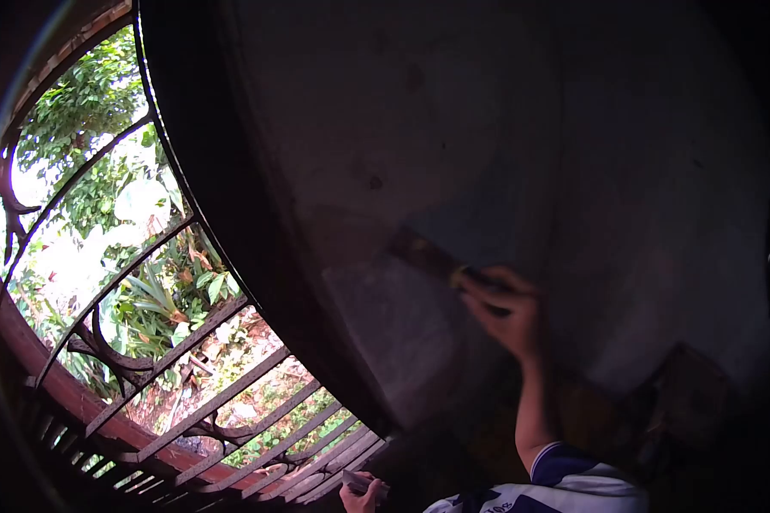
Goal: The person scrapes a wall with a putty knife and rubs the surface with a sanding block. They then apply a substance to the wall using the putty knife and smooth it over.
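Against the dark wall [505, 137], my right hand [505, 312] is closed around the dark handle of a flat-bladed tool [423, 254], which looks like a scraper or putty knife. Its blade points up and left and lies at or close to the wall surface; contact is hard to tell in the dim light. Low in the view, my left hand [359, 496] grips a small greyish flat object [357, 481] whose kind I cannot make out. It is near the lower end of the window bars.
On the left is a window with dark metal bars [222, 402] and a reddish frame [60, 385]; plants [154, 299] show outside. A dim brownish boxy object [689, 393] stands at the lower right.
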Demonstrator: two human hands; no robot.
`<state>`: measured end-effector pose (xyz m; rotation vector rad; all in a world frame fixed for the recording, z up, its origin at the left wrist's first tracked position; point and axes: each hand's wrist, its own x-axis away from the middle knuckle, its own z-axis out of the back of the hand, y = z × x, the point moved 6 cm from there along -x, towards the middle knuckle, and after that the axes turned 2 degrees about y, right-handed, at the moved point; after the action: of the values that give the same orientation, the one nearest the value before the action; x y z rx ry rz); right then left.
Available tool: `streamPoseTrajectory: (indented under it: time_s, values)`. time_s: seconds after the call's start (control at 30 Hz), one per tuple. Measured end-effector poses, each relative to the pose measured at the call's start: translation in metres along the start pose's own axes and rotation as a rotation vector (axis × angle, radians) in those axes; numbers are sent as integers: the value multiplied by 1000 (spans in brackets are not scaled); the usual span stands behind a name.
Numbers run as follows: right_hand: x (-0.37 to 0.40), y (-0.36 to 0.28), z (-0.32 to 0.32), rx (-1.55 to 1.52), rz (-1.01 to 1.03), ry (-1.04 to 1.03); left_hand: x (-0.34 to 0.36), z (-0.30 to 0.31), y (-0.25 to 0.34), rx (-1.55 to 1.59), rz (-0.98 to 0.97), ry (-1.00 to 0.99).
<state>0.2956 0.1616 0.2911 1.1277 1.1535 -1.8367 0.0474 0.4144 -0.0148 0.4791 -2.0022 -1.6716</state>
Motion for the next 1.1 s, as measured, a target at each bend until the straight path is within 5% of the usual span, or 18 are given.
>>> streamPoseTrajectory:
  time_s: [0.87, 1.0, 1.1]
  values:
    - [7, 0, 7, -85, -35, -42, 13, 0, -11, -63, -61, 141]
    - [4, -17, -4, -31, -27, -90, -2, 24, -49, -56, -98, 136]
    - [9, -6, 9, -51, -34, -39, 16, -2, -4, 4, 32, 114]
